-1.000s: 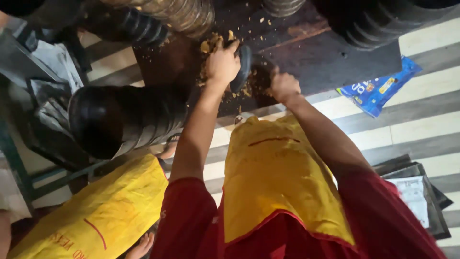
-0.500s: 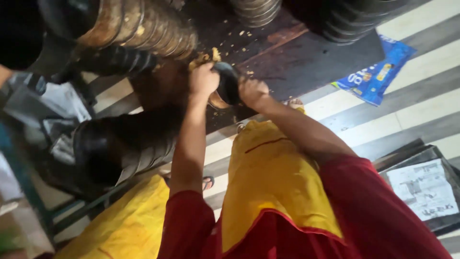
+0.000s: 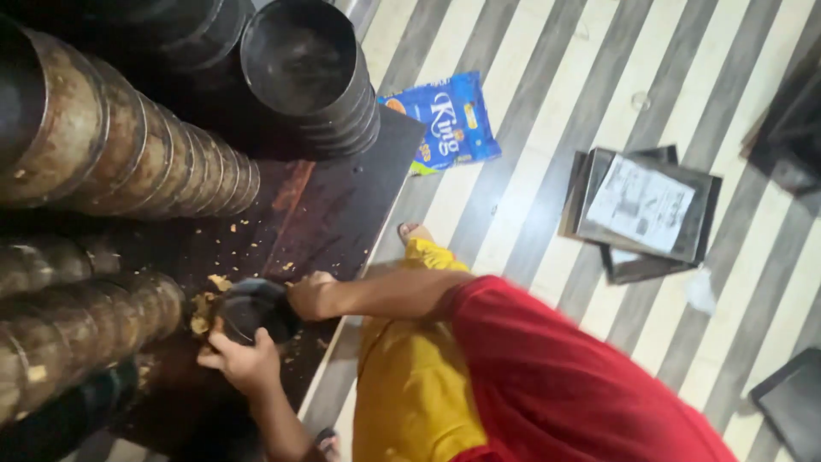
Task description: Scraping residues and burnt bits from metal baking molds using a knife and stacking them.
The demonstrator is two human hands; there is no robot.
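Both hands gripping small dark round tin (image 3: 250, 310), sitting on dark wooden table (image 3: 342, 205) near its front edge. Left hand (image 3: 242, 359) wrapping fingers around tin from below; right hand (image 3: 312, 295) clasping its far side. Yellow crumbs (image 3: 205, 308) lying scattered beside tin. Stacks of round metal tins (image 3: 128, 145) lying along table. Striped grey-and-white floor (image 3: 547, 103) showing beyond, carrying blue packet (image 3: 449, 120) and flat trays (image 3: 650, 210).
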